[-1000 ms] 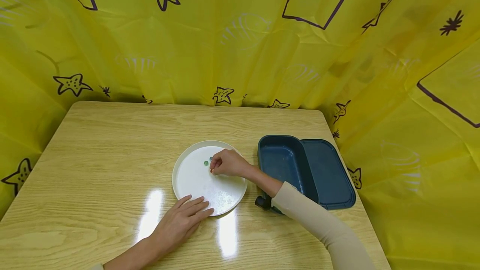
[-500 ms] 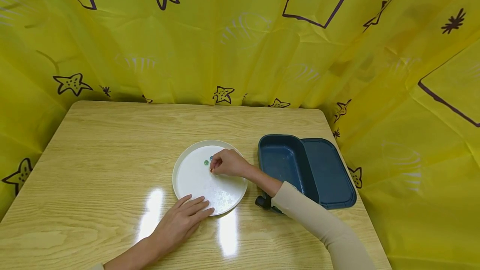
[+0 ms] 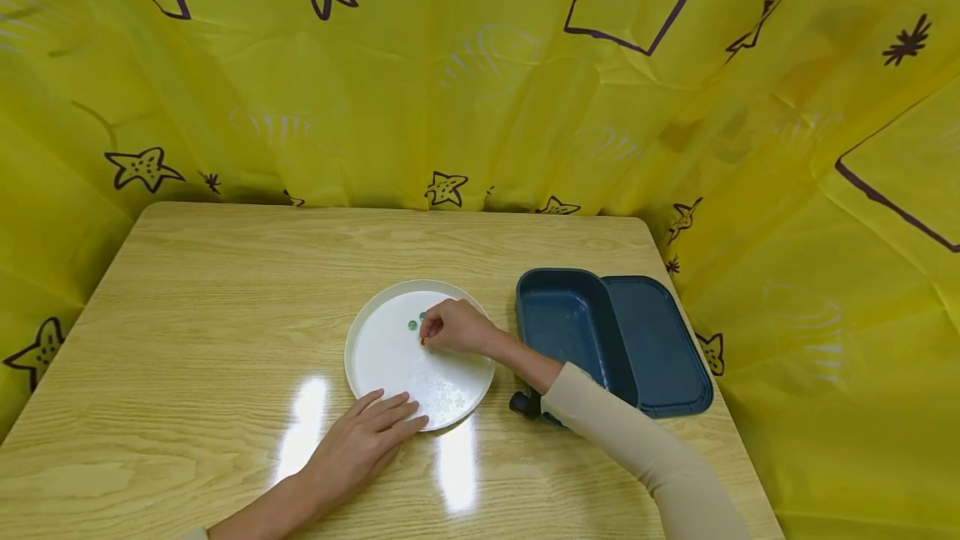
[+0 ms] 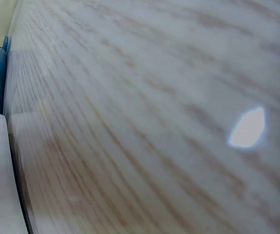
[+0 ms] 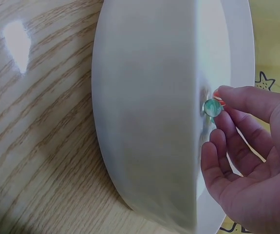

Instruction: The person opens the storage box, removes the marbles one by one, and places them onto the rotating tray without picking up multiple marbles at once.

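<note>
Left hand [image 3: 363, 444], fingers nearly straight, rests on the near rim of the white tray [image 3: 381, 344], I judge to steady it. Right hand [image 3: 460, 326] pinches a small orange piece [image 3: 423, 342] inside, a green marble [image 3: 412, 325] just beyond its fingertips. Tray wall rings that grip; a blue box [image 3: 611, 332] crowds the right forearm [image 3: 527, 362], while I see open tabletop [image 3: 225, 298] leftward.

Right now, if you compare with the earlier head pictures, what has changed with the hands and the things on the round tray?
Nothing visibly moved; nothing was taken hold of or let go. The right hand still pinches a small red-orange piece, the left hand stays at the near rim of the white round tray, and the green marble lies as before.
</note>
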`<state>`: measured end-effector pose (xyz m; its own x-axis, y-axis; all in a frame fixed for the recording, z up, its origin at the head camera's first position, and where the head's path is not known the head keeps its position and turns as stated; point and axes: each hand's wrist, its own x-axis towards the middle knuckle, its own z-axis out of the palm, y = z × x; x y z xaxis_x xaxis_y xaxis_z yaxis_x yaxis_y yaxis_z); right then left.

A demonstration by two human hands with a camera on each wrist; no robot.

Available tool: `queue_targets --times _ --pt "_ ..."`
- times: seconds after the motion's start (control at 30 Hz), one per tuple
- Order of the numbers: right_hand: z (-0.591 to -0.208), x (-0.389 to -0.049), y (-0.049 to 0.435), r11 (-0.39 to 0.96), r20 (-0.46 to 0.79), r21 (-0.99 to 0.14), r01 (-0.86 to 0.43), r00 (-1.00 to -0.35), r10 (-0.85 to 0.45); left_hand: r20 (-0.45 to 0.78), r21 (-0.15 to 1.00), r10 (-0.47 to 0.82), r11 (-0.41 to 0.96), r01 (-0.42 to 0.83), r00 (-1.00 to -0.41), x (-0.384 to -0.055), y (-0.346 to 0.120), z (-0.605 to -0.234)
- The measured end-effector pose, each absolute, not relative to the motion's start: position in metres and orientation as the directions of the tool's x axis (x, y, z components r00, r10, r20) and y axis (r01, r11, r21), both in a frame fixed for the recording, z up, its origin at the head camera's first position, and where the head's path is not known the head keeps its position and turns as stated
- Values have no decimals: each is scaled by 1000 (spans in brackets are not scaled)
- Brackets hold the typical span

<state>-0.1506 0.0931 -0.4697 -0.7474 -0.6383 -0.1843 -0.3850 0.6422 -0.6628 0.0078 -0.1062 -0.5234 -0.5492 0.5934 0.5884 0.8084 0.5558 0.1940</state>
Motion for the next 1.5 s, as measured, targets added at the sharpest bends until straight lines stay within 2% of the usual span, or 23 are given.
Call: queue_targets --times 0.83,1.1,1.5 --pt "-470 -151 93 643 -188 -668 -375 -751 -633 575 207 598 553 807 -558 8 -107 -522" --pt "-451 -153 101 622 -191 -711 -327 -762 -619 569 212 603 549 808 -559 8 -107 -522" --pt "-422 -156 132 630 -161 -715 -302 -807 -569 588 201 588 559 805 -555 8 -106 -523"
